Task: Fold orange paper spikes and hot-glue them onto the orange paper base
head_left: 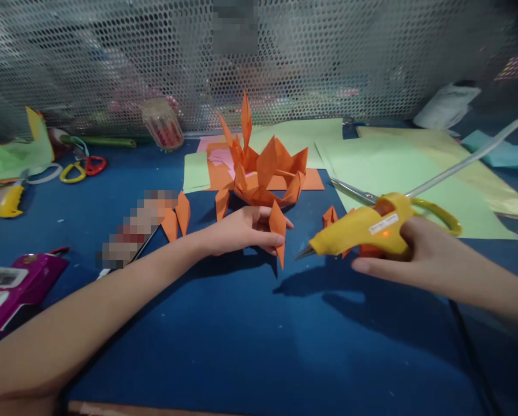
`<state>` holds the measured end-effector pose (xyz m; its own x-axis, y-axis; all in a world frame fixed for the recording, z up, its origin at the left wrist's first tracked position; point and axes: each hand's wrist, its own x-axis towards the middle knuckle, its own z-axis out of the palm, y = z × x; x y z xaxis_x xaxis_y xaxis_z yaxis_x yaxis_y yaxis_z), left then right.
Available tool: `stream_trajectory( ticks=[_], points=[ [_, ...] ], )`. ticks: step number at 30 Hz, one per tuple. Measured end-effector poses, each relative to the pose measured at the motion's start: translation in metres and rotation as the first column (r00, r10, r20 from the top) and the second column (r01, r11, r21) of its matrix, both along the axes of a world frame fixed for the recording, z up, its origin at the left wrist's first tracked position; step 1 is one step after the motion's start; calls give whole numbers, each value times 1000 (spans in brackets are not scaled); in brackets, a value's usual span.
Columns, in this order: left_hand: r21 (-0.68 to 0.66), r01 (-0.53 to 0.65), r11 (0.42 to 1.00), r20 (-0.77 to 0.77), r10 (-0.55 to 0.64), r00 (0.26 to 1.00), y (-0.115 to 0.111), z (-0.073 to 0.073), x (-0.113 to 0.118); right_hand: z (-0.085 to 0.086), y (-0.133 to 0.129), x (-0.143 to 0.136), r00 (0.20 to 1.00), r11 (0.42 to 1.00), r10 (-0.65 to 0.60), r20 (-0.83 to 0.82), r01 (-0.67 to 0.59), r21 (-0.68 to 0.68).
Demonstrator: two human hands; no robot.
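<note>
My left hand point(245, 231) pinches a folded orange paper petal point(278, 225), its pointed end hanging downward. In my right hand point(418, 254) is a yellow hot glue gun point(362, 231), with an orange light glowing on its body and a glue stick point(466, 157) sticking out of the back. The nozzle points left, a short gap away from the petal. Just behind my left hand stands an orange folded-paper crown shape point(267, 173) with tall points. Loose orange petals lie on both sides, one petal point(183, 212) to the left and another folded piece point(329, 217) near the glue gun.
Scissors point(358, 190) lie partly behind the glue gun on green paper sheets point(397, 167). At left are a purple object point(29, 283), a yellow-handled cutter point(12, 199) and more scissors point(83, 167). A jar point(162, 124) stands by the perforated metal panel point(189, 63). A cable point(470, 352) runs at right.
</note>
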<state>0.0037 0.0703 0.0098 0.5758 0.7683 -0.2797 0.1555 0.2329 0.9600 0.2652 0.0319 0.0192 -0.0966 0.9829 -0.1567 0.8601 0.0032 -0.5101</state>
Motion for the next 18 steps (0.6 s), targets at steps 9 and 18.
stream_trajectory(
  ticks=[9,18],
  points=[
    [-3,16,1000,-16,-17,1000,-2,2,3,4,-6,-19,991,993,60,-121,-47,108],
    [12,55,998,14,-55,998,-1,0,0,-9,-3,-15,973,934,203,-106,-160,318]
  ],
)
